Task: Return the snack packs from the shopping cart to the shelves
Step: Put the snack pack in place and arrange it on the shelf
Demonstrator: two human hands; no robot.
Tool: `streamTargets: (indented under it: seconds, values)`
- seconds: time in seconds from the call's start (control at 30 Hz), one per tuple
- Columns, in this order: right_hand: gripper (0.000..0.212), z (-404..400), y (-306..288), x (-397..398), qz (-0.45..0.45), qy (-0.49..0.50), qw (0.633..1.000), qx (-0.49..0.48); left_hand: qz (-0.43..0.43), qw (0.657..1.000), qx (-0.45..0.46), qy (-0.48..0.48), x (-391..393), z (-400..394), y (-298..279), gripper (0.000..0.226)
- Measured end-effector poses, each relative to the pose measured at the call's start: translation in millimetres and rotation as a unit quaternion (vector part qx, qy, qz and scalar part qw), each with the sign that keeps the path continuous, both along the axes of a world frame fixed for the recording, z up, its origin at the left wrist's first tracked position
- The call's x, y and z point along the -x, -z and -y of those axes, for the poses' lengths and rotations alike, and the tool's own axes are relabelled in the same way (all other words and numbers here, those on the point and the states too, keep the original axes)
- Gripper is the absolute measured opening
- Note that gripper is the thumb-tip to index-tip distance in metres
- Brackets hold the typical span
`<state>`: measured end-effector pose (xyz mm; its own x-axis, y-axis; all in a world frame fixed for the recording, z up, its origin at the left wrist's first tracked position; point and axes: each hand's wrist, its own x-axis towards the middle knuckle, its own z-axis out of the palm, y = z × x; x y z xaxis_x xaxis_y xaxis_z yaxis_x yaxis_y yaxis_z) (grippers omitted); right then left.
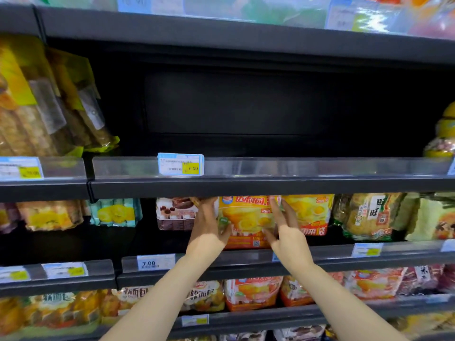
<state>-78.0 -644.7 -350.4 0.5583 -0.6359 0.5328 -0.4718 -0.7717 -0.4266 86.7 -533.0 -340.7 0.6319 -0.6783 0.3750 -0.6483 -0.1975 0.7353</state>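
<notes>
We've got open room on the middle shelf: dark bay behind the 6.00 price tag is bare from the biscuit packs at left to the yellow jar at far right. Shelf below is tighter: orange snack pack stands upright w/ left hand and right hand on it, brown pack close at left, second orange pack touching at right. Dark gap left of the brown pack.
</notes>
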Motion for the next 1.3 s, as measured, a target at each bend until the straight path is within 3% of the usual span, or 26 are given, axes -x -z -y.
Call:
streamTargets:
  seconds: [0.13,0.3,0.4,0.47,0.53,0.67,0.93,1.17,1.3]
  values:
    - [0.077,6,2,-14,0.029,-0.001,1.0,-0.001,0.102,0.992,-0.08,0.004,-8,5,-3,0.073]
    - [0.075,14,8,-24,0.012,-0.004,1.0,0.027,0.136,0.984,-0.111,-0.005,-16,6,0,0.07]
    - [0.072,20,4,-21,-0.052,0.004,0.998,-0.025,0.157,0.982,-0.105,-0.002,-19,5,-1,0.073]
    - [0.067,24,0,-10,-0.042,0.006,0.999,0.027,0.16,0.981,-0.11,-0.003,-22,5,0,0.074]
    - [0.063,37,6,5,-0.006,0.053,0.996,0.076,0.16,0.981,-0.109,-0.007,-24,4,2,0.074]
    - [0.079,62,14,34,-0.01,0.158,0.987,0.019,0.154,0.981,-0.118,-0.012,-21,6,2,0.072]
    - [0.091,86,3,42,-0.088,0.147,0.982,-0.081,0.155,0.981,-0.108,-0.042,-14,10,1,0.074]
    - [0.086,93,2,55,-0.08,0.097,0.988,-0.086,0.16,0.978,-0.114,-0.068,-5,20,1,0.063]
    - [0.076,83,7,71,-0.052,0.013,0.999,-0.005,0.155,0.976,-0.125,-0.086,0,18,0,0.065]
